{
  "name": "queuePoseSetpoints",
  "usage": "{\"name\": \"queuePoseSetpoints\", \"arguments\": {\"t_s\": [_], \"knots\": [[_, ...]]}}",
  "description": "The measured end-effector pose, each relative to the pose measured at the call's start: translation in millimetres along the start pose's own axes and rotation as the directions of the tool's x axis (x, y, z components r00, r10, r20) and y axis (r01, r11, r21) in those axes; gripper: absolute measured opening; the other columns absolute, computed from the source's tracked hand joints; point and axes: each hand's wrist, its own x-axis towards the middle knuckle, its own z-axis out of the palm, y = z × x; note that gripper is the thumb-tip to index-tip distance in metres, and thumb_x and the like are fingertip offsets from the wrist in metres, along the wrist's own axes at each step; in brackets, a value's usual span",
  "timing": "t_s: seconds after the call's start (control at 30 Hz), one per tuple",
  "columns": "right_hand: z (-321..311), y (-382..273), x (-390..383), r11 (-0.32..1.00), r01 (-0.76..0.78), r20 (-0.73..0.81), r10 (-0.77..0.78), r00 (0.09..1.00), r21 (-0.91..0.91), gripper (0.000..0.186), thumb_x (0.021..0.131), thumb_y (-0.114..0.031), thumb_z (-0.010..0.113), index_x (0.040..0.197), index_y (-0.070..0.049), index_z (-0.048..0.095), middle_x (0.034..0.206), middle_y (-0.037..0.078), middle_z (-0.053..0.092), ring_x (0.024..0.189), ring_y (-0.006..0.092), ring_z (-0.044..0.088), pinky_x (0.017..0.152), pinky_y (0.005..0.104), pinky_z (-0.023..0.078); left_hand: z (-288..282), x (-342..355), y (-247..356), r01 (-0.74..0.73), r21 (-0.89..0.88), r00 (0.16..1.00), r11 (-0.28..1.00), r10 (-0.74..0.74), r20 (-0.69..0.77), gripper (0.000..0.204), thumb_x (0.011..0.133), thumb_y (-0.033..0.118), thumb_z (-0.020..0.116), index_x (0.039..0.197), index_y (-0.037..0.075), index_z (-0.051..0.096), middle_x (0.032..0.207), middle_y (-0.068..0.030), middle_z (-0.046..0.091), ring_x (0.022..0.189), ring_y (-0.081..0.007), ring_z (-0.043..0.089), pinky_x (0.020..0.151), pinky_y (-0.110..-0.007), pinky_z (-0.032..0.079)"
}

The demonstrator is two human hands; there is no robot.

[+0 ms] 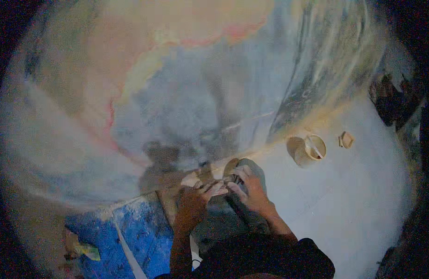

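Observation:
Near the bottom centre, my left hand has its fingers curled around a pale flat piece, which I cannot identify. Just right of it, my right hand is bent at the fingers around a small dark item at the pale piece's right end; the item is too small and dim to name. Both hands are close together in front of my grey-green clothed leg, below a large painted surface with clouded blue, beige, pink and yellow areas.
To the right, on a pale surface, stand a round tub with a light stick across it and a small tan block. A paint-marked blue sheet lies at lower left. A dark mass is at the right edge.

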Motion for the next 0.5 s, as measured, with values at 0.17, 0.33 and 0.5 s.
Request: {"name": "queuePoseSetpoints", "arguments": {"t_s": [0.17, 0.33, 0.5], "knots": [[17, -38, -10, 0.925, -0.269, -0.013, 0.282, 0.959, 0.268, 0.032, 0.092, -0.024, 0.061, 0.108, 0.001, 0.051, 0.081, 0.015, 0.055, 0.079, 0.0237, 0.056, 0.075, 0.0359, 0.044, -35, -3, 19, 0.065, -0.106, 0.914, 0.992, -0.101, -0.392, 0.047, 0.083, 0.012, 0.051, 0.130, 0.012, 0.055, 0.122, -0.0156, 0.055, 0.116, -0.0358, 0.049, 0.104, -0.051, 0.036], [19, -48, -11, 0.812, -0.362, 0.288, 0.250, 0.924, 0.458, 0.026, 0.096, -0.024, 0.056, 0.102, 0.001, 0.051, 0.074, 0.007, 0.054, 0.070, 0.0156, 0.054, 0.066, 0.0314, 0.045, -32, -8, 19, 0.047, -0.008, 0.824, 0.999, -0.044, -0.566, 0.050, 0.083, 0.014, 0.054, 0.132, 0.013, 0.053, 0.134, -0.0135, 0.048, 0.127, -0.0355, 0.039, 0.107, -0.056, 0.029], [25, -42, -13, 0.568, -0.484, 0.376, 0.304, 0.875, 0.666, 0.028, 0.098, -0.028, 0.053, 0.101, -0.001, 0.054, 0.071, 0.005, 0.056, 0.055, 0.0125, 0.054, 0.049, 0.0267, 0.045, -36, -15, 24, 0.042, 0.162, 0.862, 0.986, 0.046, -0.504, 0.054, 0.083, 0.018, 0.059, 0.137, 0.016, 0.049, 0.145, -0.0164, 0.036, 0.138, -0.0381, 0.026, 0.108, -0.063, 0.021]]}}
